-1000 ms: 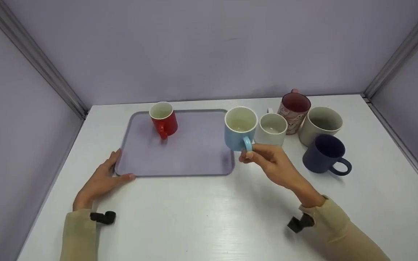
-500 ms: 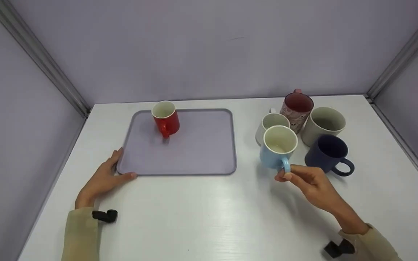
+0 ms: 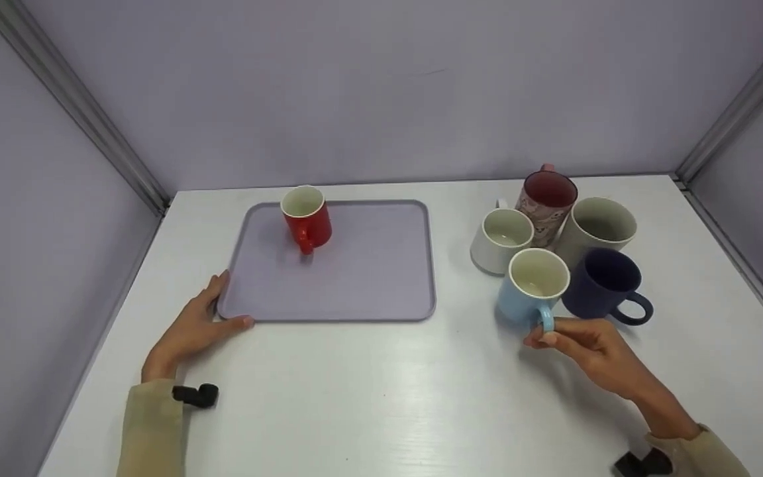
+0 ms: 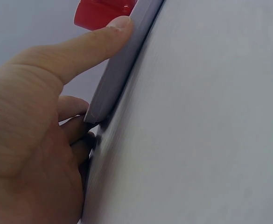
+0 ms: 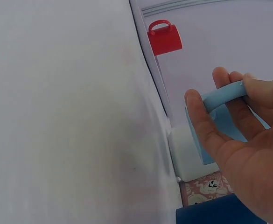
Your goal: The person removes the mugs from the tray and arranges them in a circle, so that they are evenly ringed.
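Note:
My right hand [image 3: 597, 354] pinches the handle of a light blue mug [image 3: 520, 303], which is upright with its cream inside showing. In the right wrist view, thumb and fingers meet around that handle [image 5: 226, 95]. The mug overlaps a white mug [image 3: 495, 252] and sits close beside a navy mug [image 3: 597, 295]. At the near left corner of a lilac tray [image 3: 361, 278] lies my left hand [image 3: 193, 328], fingers against the left side and thumb at the front edge. A red mug [image 3: 315, 232] stands on the tray, handle toward me.
Behind the blue mug stand a pink patterned mug [image 3: 540, 215] with a dark red inside and a wide pale grey mug [image 3: 580, 242]. The white table [image 3: 368, 397] meets lilac wall panels [image 3: 381, 93] at the back and sides.
My right hand has carried the light blue mug from over the tray's right edge to the right and toward me, lowering it by the other mugs. The left hand stays at the tray corner.

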Demonstrator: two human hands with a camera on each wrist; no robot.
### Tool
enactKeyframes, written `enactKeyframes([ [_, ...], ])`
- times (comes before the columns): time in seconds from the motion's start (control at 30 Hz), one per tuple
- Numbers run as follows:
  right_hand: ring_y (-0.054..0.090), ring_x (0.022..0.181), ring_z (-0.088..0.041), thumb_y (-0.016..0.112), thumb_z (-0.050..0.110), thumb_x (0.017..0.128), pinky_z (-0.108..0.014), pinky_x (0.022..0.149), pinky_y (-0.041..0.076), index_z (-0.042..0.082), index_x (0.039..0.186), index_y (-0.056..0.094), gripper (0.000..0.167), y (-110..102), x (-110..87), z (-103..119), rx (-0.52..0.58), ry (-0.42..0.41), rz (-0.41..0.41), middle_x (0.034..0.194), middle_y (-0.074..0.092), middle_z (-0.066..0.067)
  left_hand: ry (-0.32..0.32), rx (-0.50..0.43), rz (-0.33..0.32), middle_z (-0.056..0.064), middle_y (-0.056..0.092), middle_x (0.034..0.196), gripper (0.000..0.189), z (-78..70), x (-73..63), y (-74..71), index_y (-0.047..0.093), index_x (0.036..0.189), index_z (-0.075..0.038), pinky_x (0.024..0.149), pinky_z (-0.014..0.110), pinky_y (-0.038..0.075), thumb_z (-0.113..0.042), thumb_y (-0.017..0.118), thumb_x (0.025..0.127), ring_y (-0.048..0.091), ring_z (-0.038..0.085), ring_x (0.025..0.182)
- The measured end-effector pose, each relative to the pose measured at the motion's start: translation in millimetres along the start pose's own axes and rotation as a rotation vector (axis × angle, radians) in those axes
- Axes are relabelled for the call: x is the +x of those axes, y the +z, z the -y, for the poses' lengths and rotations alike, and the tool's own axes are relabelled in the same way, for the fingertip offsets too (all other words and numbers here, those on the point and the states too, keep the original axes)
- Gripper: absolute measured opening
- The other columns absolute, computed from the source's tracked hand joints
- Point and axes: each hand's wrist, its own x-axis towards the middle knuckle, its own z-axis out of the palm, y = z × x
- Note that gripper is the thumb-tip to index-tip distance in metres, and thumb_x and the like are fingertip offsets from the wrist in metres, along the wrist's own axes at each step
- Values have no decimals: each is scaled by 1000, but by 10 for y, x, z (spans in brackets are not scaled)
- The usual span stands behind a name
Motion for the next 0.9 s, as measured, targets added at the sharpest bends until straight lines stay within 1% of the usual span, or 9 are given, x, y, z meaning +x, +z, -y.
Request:
enactKeyframes([
  [0.17, 79, 111, -21, 53, -11, 106, -25, 101, 59, -9, 122, 73, 26, -74, -36, -93, -16, 4, 23, 113, 79, -23, -4, 13, -2, 24, 0, 178, 115, 4, -6, 12, 10, 173, -14, 132, 67, 6, -48, 83, 92, -1, 46, 165],
  [0.33, 79, 111, -17, 56, -11, 105, -25, 99, 61, -8, 121, 75, 25, -124, -96, -162, -44, 25, 9, 112, 79, -23, -14, 10, -1, 22, -2, 179, 116, 21, -2, 13, 9, 173, -17, 132, 68, 5, -52, 83, 92, -2, 45, 165],
  [0.5, 77, 113, -13, 56, -7, 107, -27, 98, 61, -6, 120, 76, 24, -180, -144, -173, -60, 63, -4, 112, 79, -23, -11, -3, -4, 22, -2, 179, 114, 32, -13, 14, 10, 173, -18, 132, 68, 5, -49, 83, 92, -2, 46, 165],
  [0.6, 76, 114, -14, 55, -7, 107, -28, 99, 61, -7, 121, 75, 25, -208, -162, -174, -61, 59, -6, 112, 78, -24, -4, -2, -5, 23, -1, 179, 114, 25, -23, 12, 10, 173, -18, 132, 68, 6, -46, 84, 92, -1, 47, 165],
  [0.67, 76, 114, -13, 55, -7, 107, -28, 99, 61, -6, 121, 76, 25, -225, -170, -182, -64, 61, -9, 112, 79, -22, 1, -2, -7, 23, -1, 179, 113, 18, -25, 8, 10, 173, -18, 132, 68, 6, -46, 84, 92, -1, 46, 165],
  [0.73, 75, 115, -13, 54, -9, 106, -27, 99, 61, -7, 122, 75, 26, -241, -172, -192, -73, 41, -1, 113, 79, -22, 5, -2, -8, 23, -1, 179, 113, 11, -24, 6, 11, 173, -18, 132, 68, 6, -45, 84, 92, -1, 46, 165],
  [0.9, 74, 116, -11, 55, -11, 105, -24, 99, 60, -8, 122, 75, 26, -273, -179, -231, -83, 25, 10, 114, 79, -22, 8, -3, -9, 24, -1, 178, 113, 4, -13, 5, 11, 173, -16, 132, 66, 6, -44, 85, 92, -1, 46, 165],
])
